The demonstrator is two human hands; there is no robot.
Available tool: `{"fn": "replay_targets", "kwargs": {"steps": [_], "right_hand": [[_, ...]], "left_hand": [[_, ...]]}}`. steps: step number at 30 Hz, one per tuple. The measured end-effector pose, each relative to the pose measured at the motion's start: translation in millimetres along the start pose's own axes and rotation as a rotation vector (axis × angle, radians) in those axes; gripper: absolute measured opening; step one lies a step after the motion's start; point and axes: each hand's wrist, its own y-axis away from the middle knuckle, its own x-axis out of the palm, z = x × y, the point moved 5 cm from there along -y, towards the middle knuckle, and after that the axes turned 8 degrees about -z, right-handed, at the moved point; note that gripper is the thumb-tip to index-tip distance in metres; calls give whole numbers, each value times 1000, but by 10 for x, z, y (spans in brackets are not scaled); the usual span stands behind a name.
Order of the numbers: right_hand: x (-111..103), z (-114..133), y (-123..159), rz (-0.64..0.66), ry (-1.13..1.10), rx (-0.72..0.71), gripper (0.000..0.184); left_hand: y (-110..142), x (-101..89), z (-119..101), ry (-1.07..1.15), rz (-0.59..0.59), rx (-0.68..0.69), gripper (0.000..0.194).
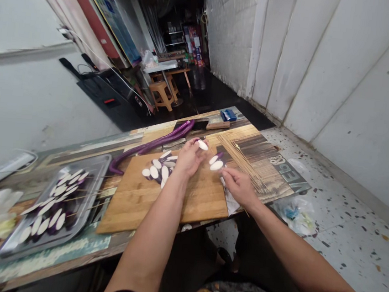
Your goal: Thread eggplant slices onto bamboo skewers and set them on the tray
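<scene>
Between the fingertips of my left hand [190, 158] is a white oval eggplant slice [202, 145]. My right hand [240, 186] is closed on a thin skewer, largely hidden by the fingers, with a few purple-edged eggplant slices [216, 165] at its upper end. Both hands are above the wooden cutting board [205, 207], a small gap apart. Loose eggplant slices [154, 172] lie piled on the board, left of my left hand and partly covered by it. On a metal tray [105, 162] to the left rest skewered eggplant slices [44, 226].
Long whole eggplants [160, 142] lie behind the board, near a wooden-handled knife [218, 126] and a blue box [228, 115]. Bamboo skewers [241, 157] are spread at the table's right end. A plastic bag [298, 215] sits on the floor. Stools [161, 94] stand farther back.
</scene>
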Motion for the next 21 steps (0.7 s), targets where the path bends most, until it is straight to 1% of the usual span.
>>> {"fn": "replay_targets", "kwargs": {"steps": [2,4,9,13,18,21], "right_hand": [[2,22,4,13,-11,-15,26],[5,33,7,26,-13,-25,25],[3,29,0,33,-7,-30,25],[6,24,2,42,-6,-22,25],[12,23,9,52,4,-20,24],[16,16,10,59,9,-11,24]], "left_hand": [[-30,-27,-23,4,-46,54,13],[-47,-47,-41,26,-81,77,12],[-31,-76,-49,116,-141,6,16],[-28,-91,-35,121,-137,-48,20],[-46,-87,-33,173,-118,-32,11],[-35,-76,-36,179,-110,-46,12]]}}
